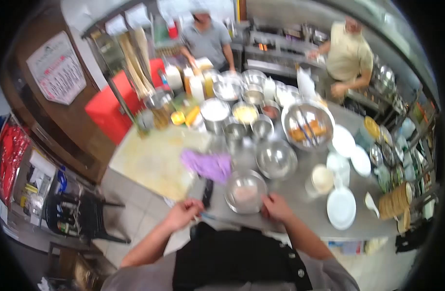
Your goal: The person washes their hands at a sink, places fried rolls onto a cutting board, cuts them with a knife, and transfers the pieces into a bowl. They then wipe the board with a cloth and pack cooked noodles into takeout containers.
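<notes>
My right hand (pixel 276 207) is closed on the right rim of a steel mixing bowl (pixel 230 203), which stands near the front edge of the metal table. Inside that bowl lies a pale pinkish mass (pixel 245 195), too blurred to name. To its left, my left hand (pixel 186 212) is closed at the table edge, fingers pinched together; what they hold, if anything, cannot be made out. A black handle (pixel 208 193) lies between the left hand and the bowl. Behind it is a crumpled purple cloth (pixel 208 164). Another steel bowl (pixel 277 160) stands just beyond.
A large cutting board (pixel 154 155) covers the left side. Several steel containers (pixel 215 112) crowd the back, beside a big bowl of orange food (pixel 310 127). White oval dishes (pixel 341 208) stand at right. Two people work across the table; a black chair (pixel 76 213) stands at left.
</notes>
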Demonstrator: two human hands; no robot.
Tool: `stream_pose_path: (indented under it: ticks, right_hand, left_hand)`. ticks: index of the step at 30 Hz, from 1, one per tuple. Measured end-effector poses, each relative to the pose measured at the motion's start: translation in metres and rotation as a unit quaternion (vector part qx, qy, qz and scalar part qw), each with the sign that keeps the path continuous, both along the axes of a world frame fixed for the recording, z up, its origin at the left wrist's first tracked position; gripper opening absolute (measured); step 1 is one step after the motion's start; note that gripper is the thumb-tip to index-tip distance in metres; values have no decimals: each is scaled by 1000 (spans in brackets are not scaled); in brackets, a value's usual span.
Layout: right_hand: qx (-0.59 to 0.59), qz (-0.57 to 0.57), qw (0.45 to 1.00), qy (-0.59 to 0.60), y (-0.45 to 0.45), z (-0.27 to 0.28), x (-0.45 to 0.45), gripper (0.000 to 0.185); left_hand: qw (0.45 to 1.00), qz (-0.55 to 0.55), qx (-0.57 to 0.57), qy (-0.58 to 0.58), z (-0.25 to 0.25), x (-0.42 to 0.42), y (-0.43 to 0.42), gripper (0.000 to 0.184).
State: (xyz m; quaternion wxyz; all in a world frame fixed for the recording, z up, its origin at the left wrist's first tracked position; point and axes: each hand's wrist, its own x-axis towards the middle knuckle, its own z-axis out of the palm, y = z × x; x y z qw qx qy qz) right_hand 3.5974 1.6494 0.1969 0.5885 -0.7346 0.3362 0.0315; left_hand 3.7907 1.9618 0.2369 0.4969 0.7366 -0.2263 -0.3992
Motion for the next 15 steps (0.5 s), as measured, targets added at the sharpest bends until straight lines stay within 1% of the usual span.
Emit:
stream_pose_path:
  ticks: [1, 2, 3, 4, 5, 6, 8, 11, 14, 15]
  right_hand:
    - [-5, 0, 1000, 7, 1, -2, 4, 36]
    - [44, -64, 997, -21, 9, 0, 6, 34]
    - [60, -64, 995, -35, 5, -17, 8, 30]
    - [90, -111, 989, -39, 7, -25, 11, 29]
    - [73, -129, 988, -31, 0, -47, 6, 29]
    - [57, -147, 987, -18, -4, -59, 11, 28]
    - [79, -281, 954, -61, 34, 7, 19, 28]
    - [-101, -332, 937, -40, 9, -61, 3, 36]
    - [-289, -280, 915, 11, 33, -51, -4, 33]
    - [-348, -259, 901, 26, 42, -54, -3, 28]
  left_hand:
    - [1000, -9, -11, -2, -3, 14, 2, 21]
    - [1000, 4, -21, 0, 3, 27, 2, 22]
    - [998, 22, -64, 13, 7, 45, 3, 18]
    - [996, 20, -81, -17, 17, 66, 3, 19]
    - [994, 21, -96, -40, 26, 88, 4, 21]
    - [990, 19, -102, -97, 33, 113, 5, 22]
    - [973, 13, -109, -205, 52, 169, -2, 25]
    - [918, 21, -142, -370, 117, 219, -21, 26]
    - [878, 37, -227, -420, 160, 259, -51, 24]
    - [864, 36, -257, -431, 177, 267, -62, 24]
